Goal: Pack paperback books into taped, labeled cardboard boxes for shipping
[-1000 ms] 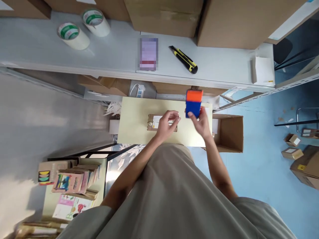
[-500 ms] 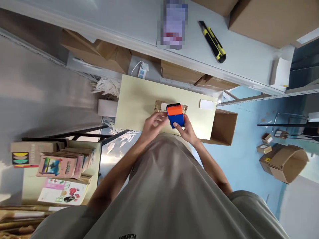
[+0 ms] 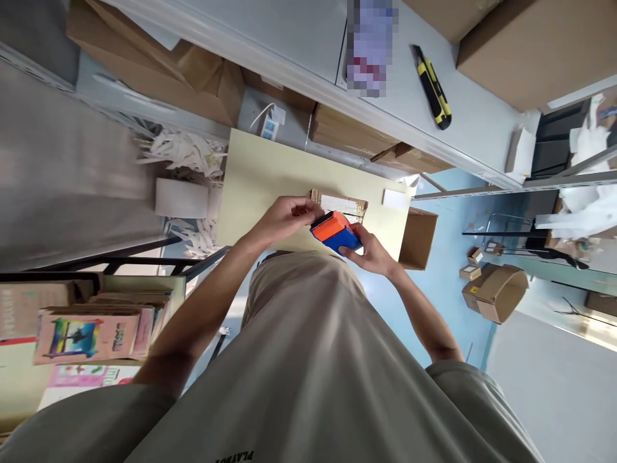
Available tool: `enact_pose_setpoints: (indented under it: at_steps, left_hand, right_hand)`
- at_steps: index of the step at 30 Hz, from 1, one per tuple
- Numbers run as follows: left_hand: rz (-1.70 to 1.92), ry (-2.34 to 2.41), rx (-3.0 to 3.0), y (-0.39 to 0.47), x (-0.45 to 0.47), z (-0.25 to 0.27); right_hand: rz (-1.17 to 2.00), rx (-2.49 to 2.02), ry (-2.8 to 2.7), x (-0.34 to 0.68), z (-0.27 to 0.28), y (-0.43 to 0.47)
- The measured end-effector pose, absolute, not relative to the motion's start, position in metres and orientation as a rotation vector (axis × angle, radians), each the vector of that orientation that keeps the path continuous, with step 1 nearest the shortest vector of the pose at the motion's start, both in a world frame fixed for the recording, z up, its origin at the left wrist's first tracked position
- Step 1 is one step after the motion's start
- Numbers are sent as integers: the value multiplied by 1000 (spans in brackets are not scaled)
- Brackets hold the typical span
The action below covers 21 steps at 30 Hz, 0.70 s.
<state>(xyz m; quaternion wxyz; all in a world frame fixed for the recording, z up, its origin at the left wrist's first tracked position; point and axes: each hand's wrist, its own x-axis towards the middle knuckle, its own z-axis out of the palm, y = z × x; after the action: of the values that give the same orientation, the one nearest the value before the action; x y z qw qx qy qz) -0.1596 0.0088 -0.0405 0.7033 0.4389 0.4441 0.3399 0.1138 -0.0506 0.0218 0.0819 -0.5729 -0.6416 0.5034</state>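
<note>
My right hand (image 3: 371, 252) grips a blue and orange tape dispenser (image 3: 337, 230) by its blue part, thumb on the near side. The dispenser is tilted, with its black toothed edge toward the left. My left hand (image 3: 292, 217) is closed at that black edge, fingers pinched together; what they hold, if anything, is too small to make out. Just beyond the dispenser, a brown parcel wrapped in shiny tape with a white label (image 3: 337, 202) lies on the pale yellow table (image 3: 270, 170), partly hidden by the dispenser and my hands.
A white slip (image 3: 394, 198) lies at the table's right end, beside an open carton (image 3: 418, 239). On the grey shelf ahead is a yellow and black box cutter (image 3: 434, 90). Books (image 3: 91, 331) are stacked at lower left. A power strip (image 3: 270, 125) sits behind the table.
The dispenser has turned from upright to tilted, its black edge now leftward. My left hand has moved from beside its body to that edge, closing its fingers. The view has shifted.
</note>
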Motion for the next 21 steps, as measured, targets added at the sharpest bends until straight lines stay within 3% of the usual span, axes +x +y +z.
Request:
enact_pose_setpoints:
  at_steps: [9,14,21]
  left_hand:
    - [859,1087,755,-17,-144,-83]
    - [970,1213,648,-25,-150,-101]
    - [935,1308,479,-5,-160,-158]
  right_hand:
    - [1563,-2071,-1922,92,49,-20]
    - [1677,-2207,-2118,116,92,10]
    - [1502,-2444,-2366,129,141,56]
